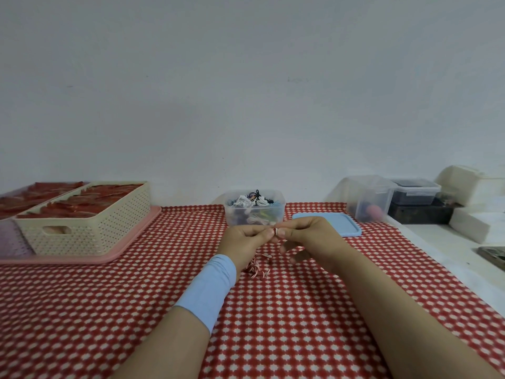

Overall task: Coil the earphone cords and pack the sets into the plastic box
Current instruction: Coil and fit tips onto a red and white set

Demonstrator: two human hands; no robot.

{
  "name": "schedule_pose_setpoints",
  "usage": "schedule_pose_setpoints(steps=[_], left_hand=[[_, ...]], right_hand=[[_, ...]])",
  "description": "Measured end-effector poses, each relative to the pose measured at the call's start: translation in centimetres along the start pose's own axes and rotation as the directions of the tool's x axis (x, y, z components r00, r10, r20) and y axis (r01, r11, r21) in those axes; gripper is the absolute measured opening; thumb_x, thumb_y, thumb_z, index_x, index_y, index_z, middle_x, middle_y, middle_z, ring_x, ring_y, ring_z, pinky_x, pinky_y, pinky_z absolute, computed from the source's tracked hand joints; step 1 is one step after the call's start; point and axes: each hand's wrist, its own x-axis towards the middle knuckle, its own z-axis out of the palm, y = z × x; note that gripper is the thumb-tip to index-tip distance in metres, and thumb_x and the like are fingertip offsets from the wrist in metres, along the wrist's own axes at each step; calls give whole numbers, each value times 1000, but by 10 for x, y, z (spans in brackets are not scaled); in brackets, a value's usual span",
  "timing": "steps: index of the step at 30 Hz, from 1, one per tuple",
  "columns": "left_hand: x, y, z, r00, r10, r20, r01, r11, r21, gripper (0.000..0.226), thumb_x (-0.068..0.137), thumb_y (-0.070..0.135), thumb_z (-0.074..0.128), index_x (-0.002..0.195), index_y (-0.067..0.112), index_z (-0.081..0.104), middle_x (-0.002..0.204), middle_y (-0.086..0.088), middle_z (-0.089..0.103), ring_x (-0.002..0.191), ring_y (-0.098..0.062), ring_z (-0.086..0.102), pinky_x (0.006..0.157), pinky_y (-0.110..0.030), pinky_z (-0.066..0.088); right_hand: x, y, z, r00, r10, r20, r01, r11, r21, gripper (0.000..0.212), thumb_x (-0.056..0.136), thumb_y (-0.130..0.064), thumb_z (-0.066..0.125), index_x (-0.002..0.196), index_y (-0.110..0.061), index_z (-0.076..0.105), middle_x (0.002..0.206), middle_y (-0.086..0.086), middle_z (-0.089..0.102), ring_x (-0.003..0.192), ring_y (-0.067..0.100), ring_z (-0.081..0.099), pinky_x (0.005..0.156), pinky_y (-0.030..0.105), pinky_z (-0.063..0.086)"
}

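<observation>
Close to us, two bare arms reach out over a red and white cloth (300, 324); the left wrist wears a light blue band (210, 288). Past the band, a red and white striped cord (258, 265) lies in a loose heap on the cloth, under the hands. The left hand (246, 240) is curled and pinches the top of the cord. The right hand (308, 236) pinches the same bit with thumb and first finger, and its other fingers hang loosely bent; the two hands touch at the tips. Just behind them stands a clear plastic box (254, 212) with white, black and blue earphones piled inside. A blue lid (341, 224) lies flat to its right. Far left, we see a cream basket (90, 228) on a pink tray (131, 242).
</observation>
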Motion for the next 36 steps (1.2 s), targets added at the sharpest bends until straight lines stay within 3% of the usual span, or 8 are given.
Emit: schedule_pose_setpoints(steps=[4,11,15,23,26,36], left_hand=[[2,3,1,1000,-10,-17,11,1000,6,8,89,22,70,86,24,78,87,7,77,92,2,68,86,-15,45],[1,5,-8,998,-20,54,17,999,46,19,92,22,67,109,19,75,88,5,78,92,3,68,83,-13,46],[1,4,-8,998,-11,57,7,998,66,20,91,24,68,108,18,75,88,6,77,92,5,68,79,-8,44],[2,3,-9,996,-13,89,4,995,96,21,90,24,69,108,15,76,91,4,78,103,-6,68,103,-29,45],[3,2,-9,995,-9,99,-1,995,103,19,89,23,71,105,14,77,93,4,78,104,-8,69,105,-33,46],[0,3,-7,987,-23,161,26,1000,-13,15,90,15,67,102,11,76,92,-3,77,100,-8,70,91,-19,46]], right_hand=[[0,-2,1,999,-12,-37,13,1000,25,16,89,-10,74,104,-11,77,91,12,78,69,21,71,53,32,55],[-6,-5,-2,997,-78,10,79,994,-73,12,91,-8,71,98,-13,80,90,12,78,68,20,70,54,32,57],[-6,-4,-4,996,-89,18,91,992,-83,12,90,-8,72,98,-10,80,90,12,78,67,18,69,53,30,56],[-4,-2,-6,998,-45,48,48,997,-54,15,89,-10,72,102,-8,79,94,15,77,69,14,68,53,28,53],[-3,-1,-7,999,-22,37,24,999,-47,15,89,-10,73,102,-7,79,95,16,77,70,15,68,52,27,52],[0,1,-9,996,-26,87,29,999,-26,17,89,-8,71,102,0,76,87,15,75,69,16,68,54,30,54]])
